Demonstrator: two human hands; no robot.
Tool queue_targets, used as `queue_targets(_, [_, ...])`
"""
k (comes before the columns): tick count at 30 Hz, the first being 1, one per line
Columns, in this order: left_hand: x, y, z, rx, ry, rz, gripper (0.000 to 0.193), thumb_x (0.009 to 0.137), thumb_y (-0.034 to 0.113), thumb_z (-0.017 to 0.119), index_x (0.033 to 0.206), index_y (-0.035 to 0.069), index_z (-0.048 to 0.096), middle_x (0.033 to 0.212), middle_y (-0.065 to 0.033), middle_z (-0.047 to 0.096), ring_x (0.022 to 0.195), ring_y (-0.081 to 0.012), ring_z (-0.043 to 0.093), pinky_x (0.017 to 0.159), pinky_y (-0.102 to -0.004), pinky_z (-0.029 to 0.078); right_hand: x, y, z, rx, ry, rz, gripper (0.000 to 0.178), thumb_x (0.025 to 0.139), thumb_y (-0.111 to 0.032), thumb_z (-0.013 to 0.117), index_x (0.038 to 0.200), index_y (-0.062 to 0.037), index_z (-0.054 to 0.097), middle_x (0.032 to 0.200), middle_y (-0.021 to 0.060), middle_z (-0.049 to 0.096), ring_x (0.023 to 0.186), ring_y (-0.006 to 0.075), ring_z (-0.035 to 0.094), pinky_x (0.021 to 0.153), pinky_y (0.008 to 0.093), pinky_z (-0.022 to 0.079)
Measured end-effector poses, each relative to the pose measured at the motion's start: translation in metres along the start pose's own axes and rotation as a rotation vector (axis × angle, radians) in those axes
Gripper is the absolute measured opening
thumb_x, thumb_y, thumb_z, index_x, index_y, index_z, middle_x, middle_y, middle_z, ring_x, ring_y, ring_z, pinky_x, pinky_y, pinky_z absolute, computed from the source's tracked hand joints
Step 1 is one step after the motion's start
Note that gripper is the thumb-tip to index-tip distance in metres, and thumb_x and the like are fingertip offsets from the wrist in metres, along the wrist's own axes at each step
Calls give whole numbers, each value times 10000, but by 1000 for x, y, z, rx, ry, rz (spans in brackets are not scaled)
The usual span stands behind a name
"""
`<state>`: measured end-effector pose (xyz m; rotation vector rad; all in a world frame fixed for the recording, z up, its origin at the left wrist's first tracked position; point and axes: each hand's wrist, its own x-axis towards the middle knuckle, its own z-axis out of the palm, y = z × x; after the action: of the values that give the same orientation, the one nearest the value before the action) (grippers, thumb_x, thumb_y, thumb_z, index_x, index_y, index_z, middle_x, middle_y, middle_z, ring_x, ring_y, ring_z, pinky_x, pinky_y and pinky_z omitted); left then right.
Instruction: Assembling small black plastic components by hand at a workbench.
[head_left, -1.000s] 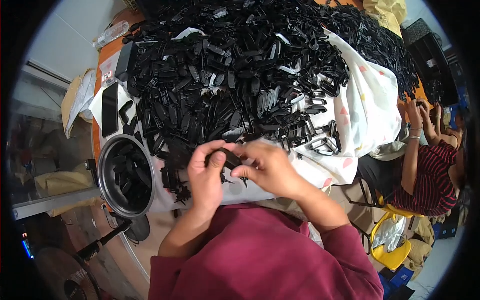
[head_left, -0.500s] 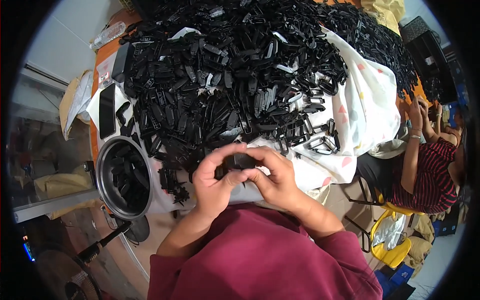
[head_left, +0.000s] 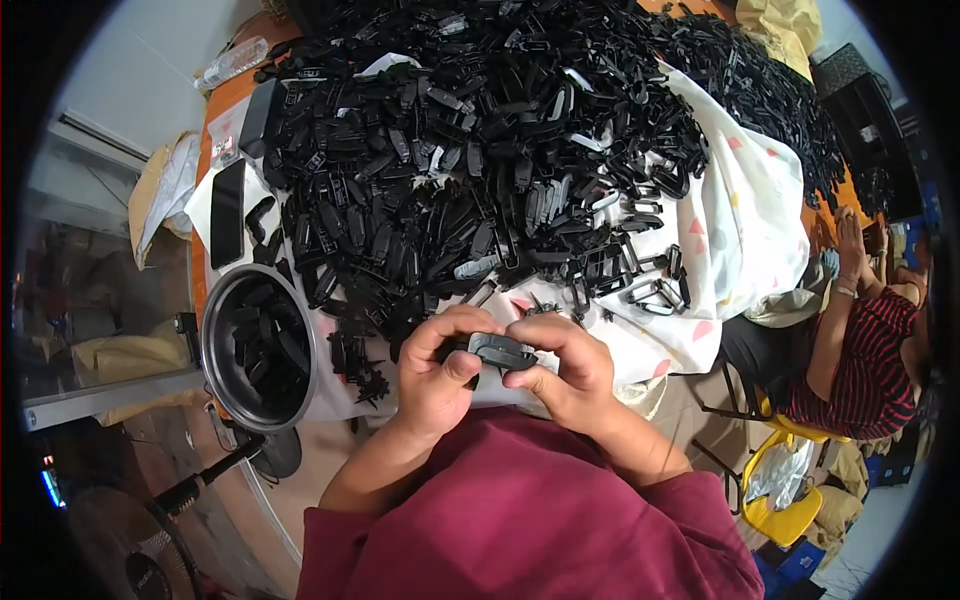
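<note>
A black oblong plastic part (head_left: 502, 351) is held between my two hands, over the near edge of the table. My left hand (head_left: 438, 368) grips its left end, fingers bent above and thumb in front. On its right end, my right hand (head_left: 568, 370) pinches with thumb and forefinger. Beyond the hands spreads a big heap of similar black plastic parts (head_left: 400, 190), some of them open frames. Several small black pieces (head_left: 358, 368) lie left of my left hand. A metal bowl (head_left: 208, 345) at the left edge contains more black parts.
A dark phone (head_left: 228, 213) and a clear plastic bottle (head_left: 232, 64) lie along the table's left side. White patterned cloth (head_left: 745, 215) drapes over the right edge. A co-worker in a striped top (head_left: 850, 350) sits at right, near a yellow chair (head_left: 775, 515). A fan (head_left: 135, 550) stands lower left.
The black part has been turned, so its long face now shows. My hands have shifted slightly right and down, with the fingers less wrapped around it. The co-worker's hands have come together.
</note>
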<state>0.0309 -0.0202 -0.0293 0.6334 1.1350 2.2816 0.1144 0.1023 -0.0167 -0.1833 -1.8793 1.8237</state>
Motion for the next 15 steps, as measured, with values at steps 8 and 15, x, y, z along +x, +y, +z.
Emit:
queue_targets(8, [-8, 0, 5, -141, 21, -139, 376, 796, 363, 653, 977, 58, 526, 891, -62, 513, 832, -169, 458, 753, -301, 417, 1, -5, -9, -186, -95, -223, 285, 725, -152, 733, 914, 28, 618, 798, 146, 657, 656, 248, 637, 609, 295, 494])
queue_targets(15, [5, 5, -5, -354, 288, -213, 257, 838, 253, 635, 950, 75, 488, 995, -63, 542, 697, -92, 487, 614, -228, 403, 15, 7, -18, -266, -252, -88, 584, 701, -118, 746, 1217, -15, 495, 889, 130, 653, 783, 184, 634, 673, 265, 493])
